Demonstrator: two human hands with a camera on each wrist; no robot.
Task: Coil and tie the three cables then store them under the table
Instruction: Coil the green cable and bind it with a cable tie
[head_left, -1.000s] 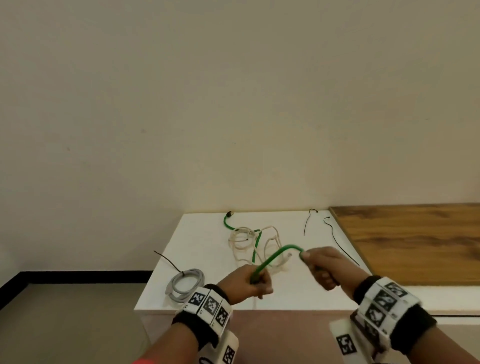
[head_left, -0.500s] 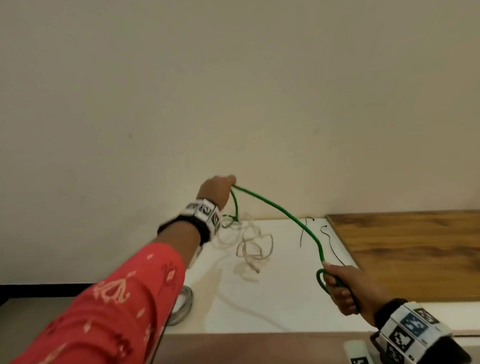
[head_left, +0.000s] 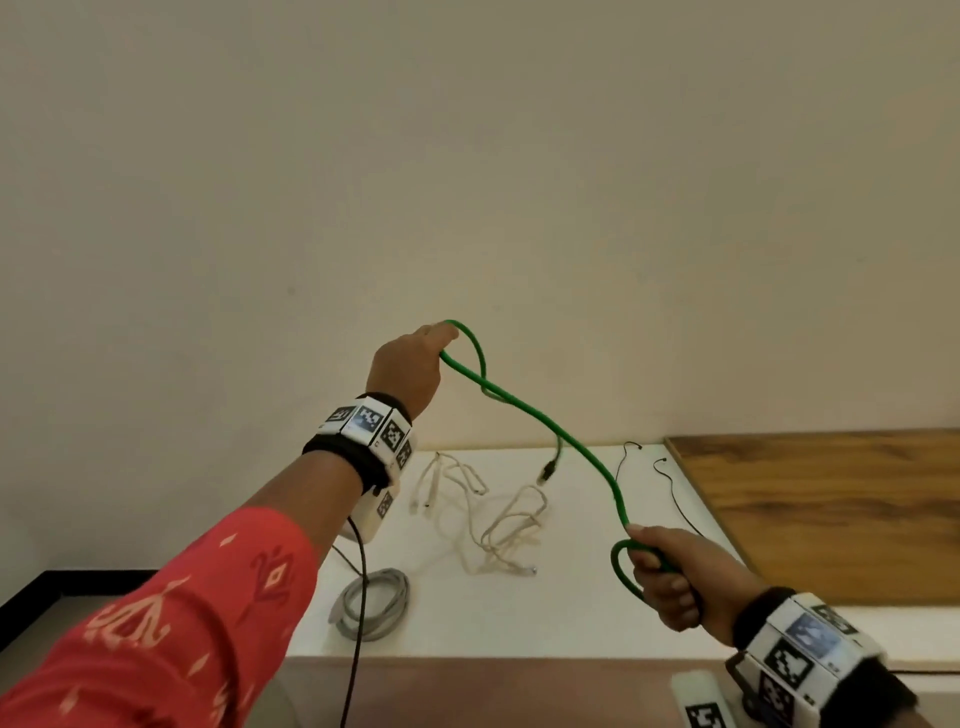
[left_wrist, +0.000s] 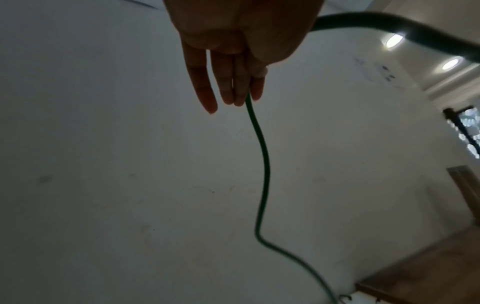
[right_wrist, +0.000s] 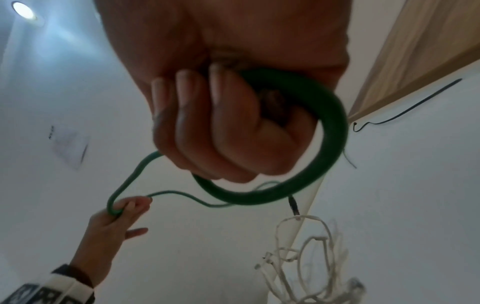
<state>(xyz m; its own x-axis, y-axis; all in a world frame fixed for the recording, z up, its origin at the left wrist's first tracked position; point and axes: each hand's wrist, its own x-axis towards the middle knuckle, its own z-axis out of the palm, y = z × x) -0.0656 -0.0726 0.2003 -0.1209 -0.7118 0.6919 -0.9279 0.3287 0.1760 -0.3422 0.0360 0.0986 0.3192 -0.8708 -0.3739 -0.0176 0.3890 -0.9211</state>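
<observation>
The green cable (head_left: 545, 422) stretches through the air between both hands. My left hand (head_left: 444, 335) is raised near the wall and pinches the cable at a bend; in the left wrist view the cable (left_wrist: 263, 164) leaves the fingertips (left_wrist: 242, 96) and hangs down. Its free end with a connector (head_left: 545, 472) dangles above the table. My right hand (head_left: 655, 567), low at the table's front right, grips a small green loop (right_wrist: 335, 131) in its fist (right_wrist: 207, 123). A white cable (head_left: 501, 522) lies tangled on the white table (head_left: 571, 613). A coiled grey cable (head_left: 375, 603) sits at the front left.
Two thin black ties (head_left: 627, 453) (head_left: 671, 480) lie at the table's back right. A wooden board (head_left: 831, 509) adjoins the table on the right. The wall stands close behind. A black wire (head_left: 358, 613) hangs from my left wrist.
My left hand swept up and away from the right hand along the green cable. The cable's far end has lifted off the white tangle and now dangles. The right hand moved right.
</observation>
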